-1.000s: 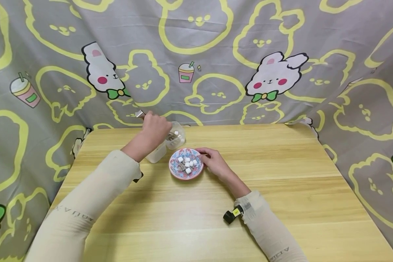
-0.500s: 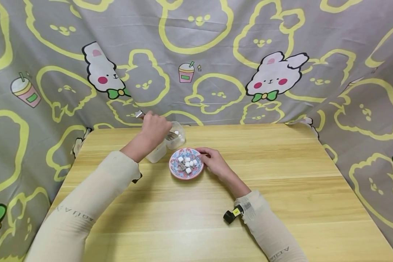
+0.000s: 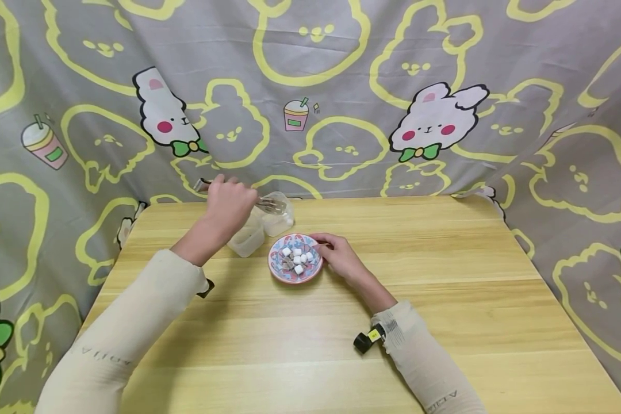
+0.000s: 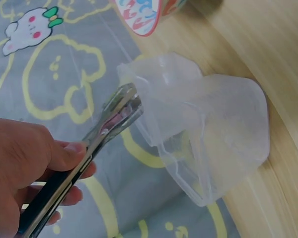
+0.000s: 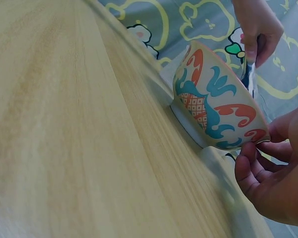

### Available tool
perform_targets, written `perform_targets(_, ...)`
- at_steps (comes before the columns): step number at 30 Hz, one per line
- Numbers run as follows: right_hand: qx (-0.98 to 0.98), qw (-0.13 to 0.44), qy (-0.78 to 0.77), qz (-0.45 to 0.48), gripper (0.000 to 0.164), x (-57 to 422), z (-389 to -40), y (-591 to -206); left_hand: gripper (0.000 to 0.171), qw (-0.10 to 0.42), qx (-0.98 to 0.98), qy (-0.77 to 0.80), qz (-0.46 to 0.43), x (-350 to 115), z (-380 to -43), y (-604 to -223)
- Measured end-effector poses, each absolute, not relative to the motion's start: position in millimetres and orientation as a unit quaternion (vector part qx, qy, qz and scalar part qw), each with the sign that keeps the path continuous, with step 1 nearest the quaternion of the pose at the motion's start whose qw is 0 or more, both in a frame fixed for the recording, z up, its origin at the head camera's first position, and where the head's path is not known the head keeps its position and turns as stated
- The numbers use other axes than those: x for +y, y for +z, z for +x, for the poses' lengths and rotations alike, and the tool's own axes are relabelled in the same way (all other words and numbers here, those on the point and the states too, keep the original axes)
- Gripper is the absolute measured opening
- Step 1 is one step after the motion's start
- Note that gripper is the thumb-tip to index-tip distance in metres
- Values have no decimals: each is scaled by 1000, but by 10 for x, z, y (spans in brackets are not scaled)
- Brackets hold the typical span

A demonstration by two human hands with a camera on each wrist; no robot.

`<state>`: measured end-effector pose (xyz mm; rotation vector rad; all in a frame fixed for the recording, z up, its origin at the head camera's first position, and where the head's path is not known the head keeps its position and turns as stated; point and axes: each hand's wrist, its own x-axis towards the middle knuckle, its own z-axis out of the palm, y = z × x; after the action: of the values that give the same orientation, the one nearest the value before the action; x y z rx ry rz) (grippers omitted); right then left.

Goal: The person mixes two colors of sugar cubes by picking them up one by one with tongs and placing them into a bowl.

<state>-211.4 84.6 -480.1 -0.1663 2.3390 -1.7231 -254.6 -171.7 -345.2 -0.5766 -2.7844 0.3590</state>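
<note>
My left hand (image 3: 231,202) grips metal tongs (image 4: 92,148), their tips above the rear clear plastic container (image 3: 278,227). Whether anything is between those tips is hard to tell. A second clear container (image 3: 248,241) stands against the first, nearer the left forearm. To their right sits a patterned bowl (image 5: 208,101) in red, blue and white, resting on the table. White marshmallow-like cubes (image 3: 298,268) and several brownish pieces (image 3: 287,263) lie inside it. My right hand (image 5: 280,171) pinches the bowl's rim between thumb and fingers.
The light wooden table (image 3: 419,276) ends at a grey curtain (image 3: 341,103) with yellow outlines and bunny prints, close behind the containers. Curtain also hangs along both sides. A black wrist camera (image 3: 363,342) hangs under the right sleeve.
My left hand has moved left and drawn the tongs' tips up from the inside of the rear container to above it. The right hand and bowl stay in place.
</note>
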Motion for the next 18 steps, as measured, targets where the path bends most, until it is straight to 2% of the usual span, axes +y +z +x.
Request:
perform_targets(4,799,115,-588,-59,36,855,-2114,-4800,34,181,-957,107,-199,-1775,-2460,-3422)
perform_targets(12,800,112,-586,-58,37,860,-2122,-4814,30,338,-908,83,-235,-1865,-2234,-3412)
perform_targets(15,799,110,-589,-58,37,860,-2131,-4831,30,365,-893,76,-251,-1888,-2137,-3410)
perform_targets(18,797,111,-590,-58,37,857,-2131,-4835,30,372,-888,73,-261,-1906,-2027,-3414)
